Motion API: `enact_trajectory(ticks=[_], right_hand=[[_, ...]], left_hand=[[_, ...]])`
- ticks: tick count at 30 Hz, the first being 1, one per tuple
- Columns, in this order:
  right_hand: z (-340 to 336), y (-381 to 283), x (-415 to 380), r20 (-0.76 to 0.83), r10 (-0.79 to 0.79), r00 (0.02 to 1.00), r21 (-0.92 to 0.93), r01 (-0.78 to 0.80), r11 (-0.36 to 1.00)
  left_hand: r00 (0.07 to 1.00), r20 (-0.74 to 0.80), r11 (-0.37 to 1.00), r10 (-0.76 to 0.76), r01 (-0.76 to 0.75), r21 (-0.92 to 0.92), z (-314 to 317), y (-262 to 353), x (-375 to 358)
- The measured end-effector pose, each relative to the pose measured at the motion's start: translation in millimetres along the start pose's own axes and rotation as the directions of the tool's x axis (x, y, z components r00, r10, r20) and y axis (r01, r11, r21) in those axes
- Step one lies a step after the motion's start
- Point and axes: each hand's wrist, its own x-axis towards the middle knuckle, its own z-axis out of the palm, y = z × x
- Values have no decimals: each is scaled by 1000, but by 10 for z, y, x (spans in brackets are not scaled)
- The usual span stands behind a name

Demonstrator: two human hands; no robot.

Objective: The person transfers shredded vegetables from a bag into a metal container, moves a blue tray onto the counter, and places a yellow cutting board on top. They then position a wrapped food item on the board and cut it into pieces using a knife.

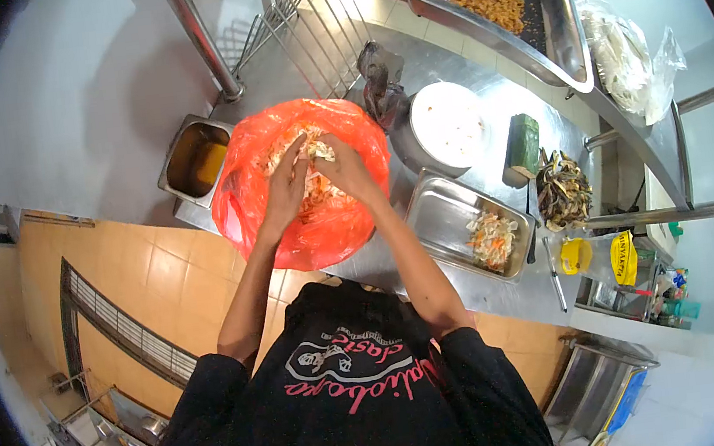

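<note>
A red plastic bag (234, 188) lies spread open on the steel counter, with shredded vegetables (318, 190) in white and orange inside it. My left hand (285, 189) reaches into the bag from the left, its fingers curled against the shreds. Opposite it, my right hand (346, 171) is bent round a clump of the same shreds. The fingertips of both hands come close together at the middle of the heap and are partly buried in it.
Left of the bag stands a deep steel container (183, 168) with yellow liquid. To the right are a white round lid (449, 124), a steel tray (440, 218) holding some vegetable mix, a green cucumber-like piece (524, 140), dark peelings (563, 191) and a knife (555, 275). An overhead shelf carries another tray (546, 25).
</note>
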Motion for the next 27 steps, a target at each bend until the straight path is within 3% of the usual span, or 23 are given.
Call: enact_trajectory(ticks=[2,3,5,9,12,15,18,20,22,25,27], right_hand=[[55,18,35,-112,45,993,135,-30,990],[93,58,57,-114,42,993,136,-26,990],[177,140,95,-116,219,969,297,-176,938],[140,-82,69,-68,273,960,436,-217,873],[139,-129,28,-31,336,941,492,-278,825],[297,78,50,-144,282,949,567,-154,809],[225,-25,38,-183,278,943,517,-149,843],[40,-64,-48,-254,297,920,492,-142,859],[-235,-310,-187,-304,175,936,376,-51,925],[-570,-295,-391,-420,177,890,287,-55,956],[-823,-249,-577,-473,192,860,246,-81,966]], left_hand=[[995,-63,940,-75,49,-338,207,2,22],[995,-64,941,-71,45,-336,287,12,50],[981,-133,914,-139,76,-398,417,24,97],[945,-194,820,-262,112,-561,554,42,110],[936,-245,852,-253,95,-515,564,68,87],[942,-240,848,-234,77,-524,621,32,117],[932,-205,800,-298,127,-586,673,210,115],[938,-259,789,-229,24,-614,753,381,138],[959,-182,755,-216,46,-654,873,598,144],[979,-115,747,-166,48,-663,1161,894,101],[967,-91,719,-236,111,-687,1398,1266,4]])
